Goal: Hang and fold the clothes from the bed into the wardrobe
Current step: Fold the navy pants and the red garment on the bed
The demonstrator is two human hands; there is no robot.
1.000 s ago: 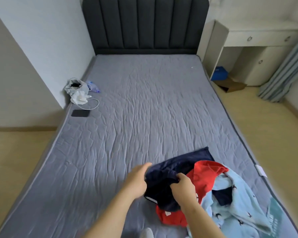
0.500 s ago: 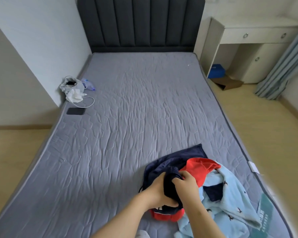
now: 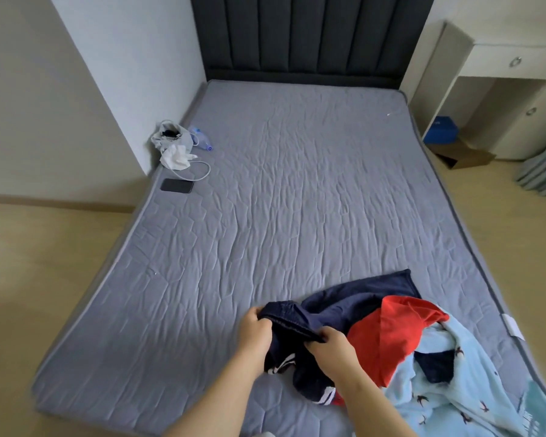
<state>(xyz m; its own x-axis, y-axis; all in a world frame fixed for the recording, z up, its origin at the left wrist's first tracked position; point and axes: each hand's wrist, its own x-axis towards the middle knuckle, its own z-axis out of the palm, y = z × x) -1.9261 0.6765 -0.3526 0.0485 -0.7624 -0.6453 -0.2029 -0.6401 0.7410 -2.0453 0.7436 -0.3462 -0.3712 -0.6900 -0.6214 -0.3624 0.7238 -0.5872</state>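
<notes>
Head view. The left hand [image 3: 255, 326] and the right hand [image 3: 330, 345] each pinch the gathered edge of a navy garment [image 3: 353, 298], stretched between them above the grey bed [image 3: 297, 184], near its foot. The garment trails onto a red garment [image 3: 388, 335] and a light-blue bird-print garment [image 3: 460, 383] heaped at the right. A black phone [image 3: 177, 185] lies at the bed's left edge.

Crumpled navy garment [image 3: 344, 305], red garment [image 3: 391, 335] and pale-blue patterned garment [image 3: 454, 402] heaped at near-right corner of bed [image 3: 297, 216]
</notes>
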